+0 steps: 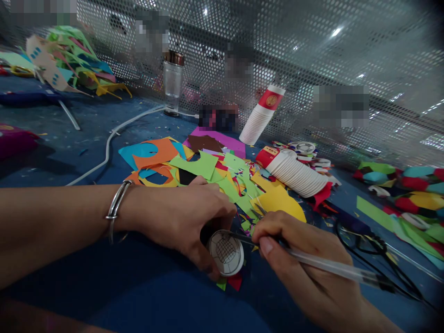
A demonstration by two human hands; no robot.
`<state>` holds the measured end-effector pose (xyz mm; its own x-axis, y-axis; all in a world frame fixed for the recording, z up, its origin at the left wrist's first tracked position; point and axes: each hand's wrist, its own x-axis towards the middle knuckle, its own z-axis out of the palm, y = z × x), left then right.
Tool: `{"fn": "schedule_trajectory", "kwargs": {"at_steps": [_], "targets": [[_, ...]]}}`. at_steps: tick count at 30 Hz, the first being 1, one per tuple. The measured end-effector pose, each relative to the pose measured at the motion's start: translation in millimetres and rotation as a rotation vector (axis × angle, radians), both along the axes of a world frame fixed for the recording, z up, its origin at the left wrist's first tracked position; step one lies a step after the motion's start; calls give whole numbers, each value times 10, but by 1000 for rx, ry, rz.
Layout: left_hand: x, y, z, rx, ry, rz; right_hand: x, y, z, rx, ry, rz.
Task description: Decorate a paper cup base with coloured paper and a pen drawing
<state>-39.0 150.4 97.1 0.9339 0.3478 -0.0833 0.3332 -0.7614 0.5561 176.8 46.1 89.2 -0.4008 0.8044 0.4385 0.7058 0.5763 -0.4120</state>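
My left hand [187, 217] is curled around what looks like a paper cup, its round white base [226, 253] turned toward me. Dark lines form a grid on that base, with more lines toward the rim. The cup's side is mostly hidden by my fingers. In my right hand [305, 259] is a pen [329, 268] with a clear barrel and a black end, its tip touching or just over the base's upper edge. A thin pointed metal piece [260, 209] shows above my right fingers; I cannot tell whether it is held.
Coloured paper scraps [208, 166] lie beyond my hands. Two stacks of paper cups, one upright but leaning [258, 118], one lying down [298, 173], are behind. A glass bottle [172, 85] stands by the perforated metal screen [277, 55]. A white cable [111, 138] crosses the left.
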Motion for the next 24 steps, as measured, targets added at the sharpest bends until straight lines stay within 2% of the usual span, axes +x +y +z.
{"fn": "schedule_trajectory", "kwargs": {"at_steps": [24], "targets": [[-1, 1, 13, -11, 8, -5, -20, 5, 39, -34, -23, 28]]}}
